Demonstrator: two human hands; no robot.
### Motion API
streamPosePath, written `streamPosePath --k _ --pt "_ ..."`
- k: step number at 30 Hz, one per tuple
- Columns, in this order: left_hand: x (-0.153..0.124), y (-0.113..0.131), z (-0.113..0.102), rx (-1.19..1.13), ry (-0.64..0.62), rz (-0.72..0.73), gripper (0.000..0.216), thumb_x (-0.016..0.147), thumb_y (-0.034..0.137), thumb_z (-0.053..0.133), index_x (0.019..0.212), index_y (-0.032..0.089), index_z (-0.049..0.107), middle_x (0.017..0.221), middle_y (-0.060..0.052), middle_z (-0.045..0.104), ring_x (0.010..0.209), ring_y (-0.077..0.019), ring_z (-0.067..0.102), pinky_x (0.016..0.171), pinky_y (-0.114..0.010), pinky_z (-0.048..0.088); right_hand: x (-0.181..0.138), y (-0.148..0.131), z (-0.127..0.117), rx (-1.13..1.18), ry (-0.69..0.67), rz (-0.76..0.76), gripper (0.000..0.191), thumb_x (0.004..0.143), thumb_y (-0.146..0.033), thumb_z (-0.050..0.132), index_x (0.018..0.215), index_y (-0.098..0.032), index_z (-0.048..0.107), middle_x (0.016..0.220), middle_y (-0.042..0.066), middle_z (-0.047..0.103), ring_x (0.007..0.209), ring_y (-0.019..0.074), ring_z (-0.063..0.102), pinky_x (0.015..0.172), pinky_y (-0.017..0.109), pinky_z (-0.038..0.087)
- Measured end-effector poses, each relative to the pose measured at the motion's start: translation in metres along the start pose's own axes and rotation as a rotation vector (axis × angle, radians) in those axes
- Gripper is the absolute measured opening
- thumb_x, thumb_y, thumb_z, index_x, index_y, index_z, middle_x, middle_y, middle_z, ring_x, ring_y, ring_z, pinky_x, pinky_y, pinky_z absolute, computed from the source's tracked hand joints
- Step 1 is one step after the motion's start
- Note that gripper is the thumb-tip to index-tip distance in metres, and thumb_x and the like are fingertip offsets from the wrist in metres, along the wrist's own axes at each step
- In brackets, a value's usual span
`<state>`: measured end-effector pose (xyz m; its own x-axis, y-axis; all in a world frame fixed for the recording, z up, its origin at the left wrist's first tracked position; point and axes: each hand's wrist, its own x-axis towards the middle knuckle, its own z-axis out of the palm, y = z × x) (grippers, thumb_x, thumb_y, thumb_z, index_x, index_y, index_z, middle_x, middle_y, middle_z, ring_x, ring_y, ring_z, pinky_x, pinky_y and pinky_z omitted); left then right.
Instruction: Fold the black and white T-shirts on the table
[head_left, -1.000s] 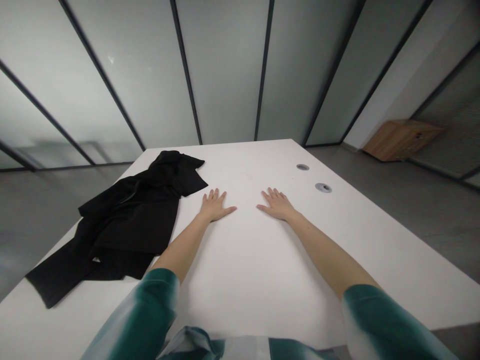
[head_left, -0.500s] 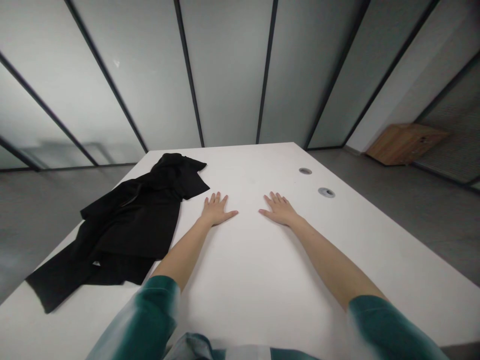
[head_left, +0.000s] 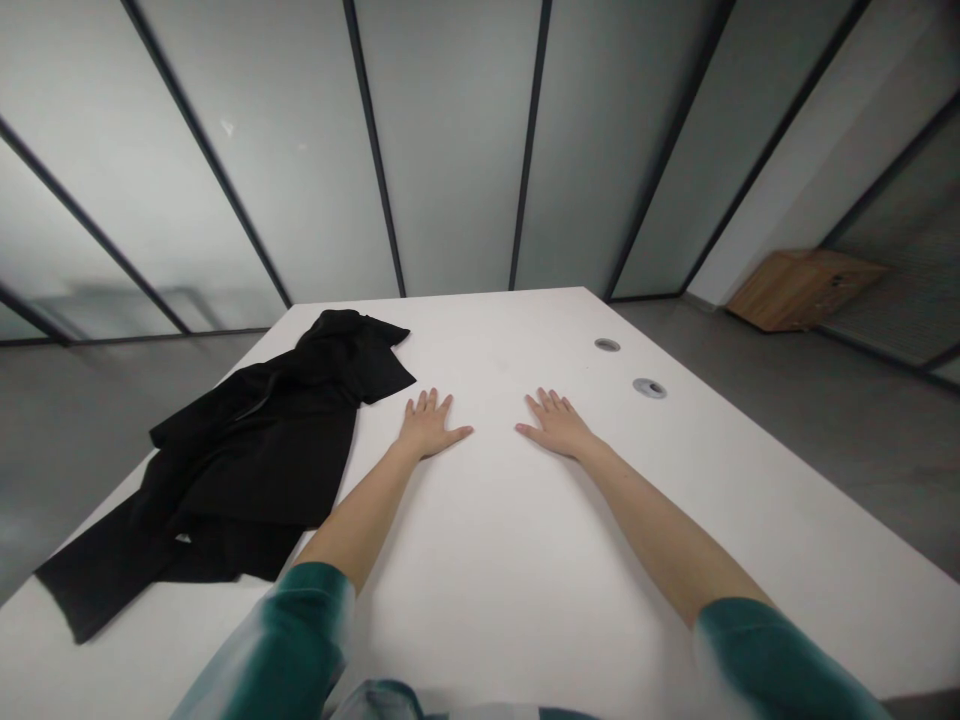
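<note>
Palm down on the white table, my left hand lies flat with its fingers spread and nothing in it. To its right, a short gap away, my right hand rests the same way, open and holding nothing. A black garment with long sleeves, possibly a jacket, is spread loosely along the table's left side. One of its corners comes close to the fingers of my left hand without touching them. Part of its near edge lies beside my left forearm.
Two round grommets, a farther one and a nearer one, sit in the table's right side. Frosted glass panels with dark frames stand behind the table. On the grey floor at the right is a wooden cabinet.
The whole view has shifted slightly, so everything appears a little lower and farther left. Both hands stay flat in place on the table, and the black garment has not moved.
</note>
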<state>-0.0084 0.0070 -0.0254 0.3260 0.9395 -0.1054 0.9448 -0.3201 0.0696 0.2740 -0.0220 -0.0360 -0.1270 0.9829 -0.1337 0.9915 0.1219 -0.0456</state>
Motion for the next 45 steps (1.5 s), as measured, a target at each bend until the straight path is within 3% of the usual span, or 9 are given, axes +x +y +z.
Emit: streamPosePath --k 45 --pt "-0.0039 0.0037 0.0021 0.020 -0.001 -0.008 0.096 0.085 0.082 0.020 0.157 0.019 0.023 0.164 -0.014 0.014 0.151 -0.0361 0.011 0.120 -0.052 0.013 -0.0034 -0.0013 -0.0041 0.024 -0.003 0.009 0.096 0.086 -0.081 0.016 0.158 -0.018 0.022 0.165 0.012 0.012 0.151 0.0326 0.009 0.121 0.047 0.010"
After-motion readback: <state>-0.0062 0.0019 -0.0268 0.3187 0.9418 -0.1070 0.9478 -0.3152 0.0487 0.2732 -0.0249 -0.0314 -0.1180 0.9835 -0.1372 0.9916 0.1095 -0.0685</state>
